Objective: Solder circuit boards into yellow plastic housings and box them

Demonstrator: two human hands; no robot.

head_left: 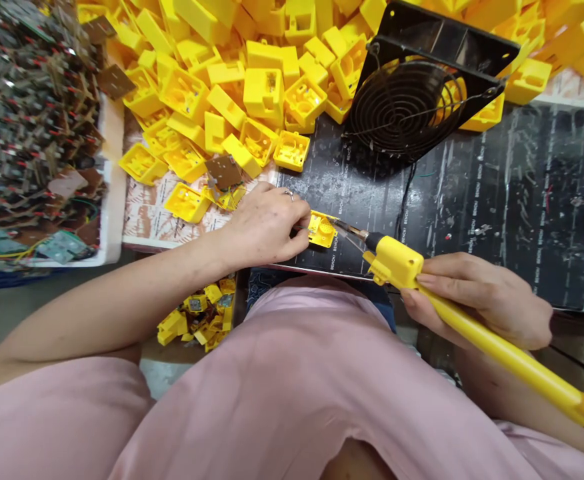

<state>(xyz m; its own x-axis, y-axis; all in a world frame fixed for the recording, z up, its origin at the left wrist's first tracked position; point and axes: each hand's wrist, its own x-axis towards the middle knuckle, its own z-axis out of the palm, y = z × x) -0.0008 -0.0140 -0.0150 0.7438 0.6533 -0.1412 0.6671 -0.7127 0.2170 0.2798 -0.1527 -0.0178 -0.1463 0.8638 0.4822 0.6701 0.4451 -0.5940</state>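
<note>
The case (323,229) is held near the front edge of the bench (502,200), its left end pinched between the thumb and fingers of the left hand (272,223) and partly covered by them. The right hand (487,300) is wrapped round the handle of the iron (397,261), which is pointed at the case from the right. Its tip is held at the right end of the case; whether the two are touching cannot be told.

Beyond the case and to its right, the fan (402,110) is stood on the bench. Beyond the case to its left, the space is taken up by the heap (262,93) of yellow parts, with a brown board (223,171) lying at its near edge. Far left of the case, the tub (113,200) is filled with circuit boards (37,127). Lower than the case, to its left, yellow scraps (216,313) are seen.

One pinched case, one iron, one fan and one tub are counted; the heap, circuit boards and scraps are too jumbled to be counted.
</note>
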